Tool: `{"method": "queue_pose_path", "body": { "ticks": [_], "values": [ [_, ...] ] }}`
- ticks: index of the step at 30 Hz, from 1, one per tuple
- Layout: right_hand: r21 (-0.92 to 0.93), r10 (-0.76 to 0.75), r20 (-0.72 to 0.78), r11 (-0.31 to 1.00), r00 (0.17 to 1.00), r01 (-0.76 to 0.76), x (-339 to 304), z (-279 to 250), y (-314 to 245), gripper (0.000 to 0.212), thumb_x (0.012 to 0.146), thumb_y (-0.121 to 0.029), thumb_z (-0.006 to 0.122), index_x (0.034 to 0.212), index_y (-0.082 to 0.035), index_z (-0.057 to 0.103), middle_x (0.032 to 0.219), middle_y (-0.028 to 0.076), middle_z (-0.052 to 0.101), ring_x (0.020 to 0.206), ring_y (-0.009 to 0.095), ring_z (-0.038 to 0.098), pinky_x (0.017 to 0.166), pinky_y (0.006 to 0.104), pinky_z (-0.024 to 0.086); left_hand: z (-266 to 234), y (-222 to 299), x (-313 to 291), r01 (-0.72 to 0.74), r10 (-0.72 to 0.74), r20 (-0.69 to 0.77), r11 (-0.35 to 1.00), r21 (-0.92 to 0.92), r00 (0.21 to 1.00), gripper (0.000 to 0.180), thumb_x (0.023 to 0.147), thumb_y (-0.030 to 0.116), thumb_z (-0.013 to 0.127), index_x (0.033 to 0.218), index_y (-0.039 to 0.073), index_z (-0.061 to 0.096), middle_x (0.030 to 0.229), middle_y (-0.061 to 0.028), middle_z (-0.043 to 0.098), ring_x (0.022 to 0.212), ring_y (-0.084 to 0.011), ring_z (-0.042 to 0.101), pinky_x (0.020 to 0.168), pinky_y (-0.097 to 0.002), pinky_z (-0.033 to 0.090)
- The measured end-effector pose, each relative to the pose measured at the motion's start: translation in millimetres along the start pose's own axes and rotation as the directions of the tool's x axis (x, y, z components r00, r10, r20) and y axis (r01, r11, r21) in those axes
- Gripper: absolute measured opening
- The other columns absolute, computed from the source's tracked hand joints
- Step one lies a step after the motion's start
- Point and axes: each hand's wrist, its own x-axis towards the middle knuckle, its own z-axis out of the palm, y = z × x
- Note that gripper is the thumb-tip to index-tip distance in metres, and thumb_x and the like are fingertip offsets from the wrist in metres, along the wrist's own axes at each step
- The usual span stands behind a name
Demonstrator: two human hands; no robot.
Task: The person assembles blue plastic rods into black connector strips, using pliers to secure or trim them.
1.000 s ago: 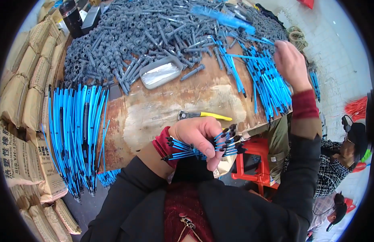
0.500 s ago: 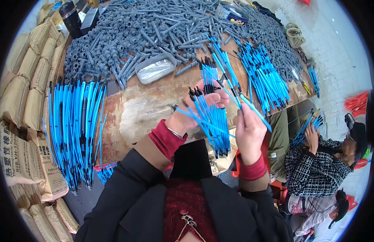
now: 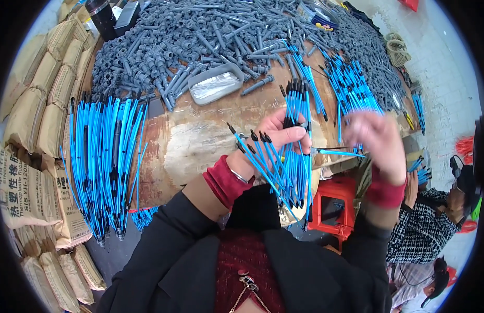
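My left hand point(image 3: 279, 136) is closed around a bundle of thin blue sticks with black fittings point(image 3: 296, 175). The bundle stands roughly upright over the near table edge; a few of its sticks fan out to the left. My right hand point(image 3: 381, 140), smeared by motion, is apart from the bundle, at the near end of a pile of similar blue sticks point(image 3: 351, 78). Whether its fingers hold anything is hard to make out. One blue stick point(image 3: 341, 152) lies crosswise between my hands. A few more sticks point(image 3: 310, 78) rest on the table beyond the bundle.
Grey plastic tubular parts point(image 3: 163, 41) heap across the far table, with a tray of thin pale pieces point(image 3: 216, 86) before them. Another blue stick pile point(image 3: 103, 161) overhangs the left edge. Stacked paper sacks point(image 3: 33, 115), a red stool point(image 3: 333, 201) and a co-worker point(image 3: 427, 224) flank me.
My right hand has left the bundle and moved right, toward the right-hand pile. The stick it held is out of its fingers. My left hand still grips the bundle.
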Motion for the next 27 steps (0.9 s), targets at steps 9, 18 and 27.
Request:
{"method": "queue_pose_path", "body": {
  "ticks": [9, 18, 27],
  "values": [
    [-0.804, -0.313, -0.171, 0.593, 0.934, 0.051, 216, 10, 156, 0.035, 0.084, -0.025, 0.057, 0.107, 0.001, 0.059, 0.093, 0.024, 0.062, 0.089, 0.038, 0.060, 0.077, 0.0411, 0.048, 4, 18, -2, 0.103, -0.102, 0.117, 0.995, -0.001, 0.988, 0.024, 0.083, 0.008, 0.060, 0.105, 0.005, 0.052, 0.076, -0.0104, 0.062, 0.065, -0.0181, 0.060, 0.062, -0.0290, 0.049],
    [-0.709, -0.290, -0.306, 0.705, 0.907, -0.014, 218, 2, 121, 0.032, 0.084, -0.025, 0.055, 0.105, -0.001, 0.055, 0.089, 0.025, 0.061, 0.083, 0.040, 0.060, 0.072, 0.0449, 0.047, 10, 22, -3, 0.232, -0.230, 0.122, 0.973, -0.007, 0.966, 0.022, 0.085, 0.010, 0.058, 0.106, 0.005, 0.052, 0.071, -0.0078, 0.061, 0.061, -0.0147, 0.057, 0.057, -0.0250, 0.045],
    [-0.058, -0.388, -0.654, 0.881, 0.650, 0.469, 26, -38, -7, 0.020, 0.092, -0.011, 0.048, 0.107, 0.002, 0.051, 0.079, 0.005, 0.058, 0.065, 0.010, 0.054, 0.060, 0.0222, 0.045, 9, 14, -8, 0.117, -0.124, 0.161, 0.992, 0.054, 0.979, 0.023, 0.088, 0.013, 0.058, 0.108, 0.005, 0.052, 0.075, -0.0054, 0.062, 0.067, -0.0120, 0.060, 0.062, -0.0248, 0.048]
  ]
}}
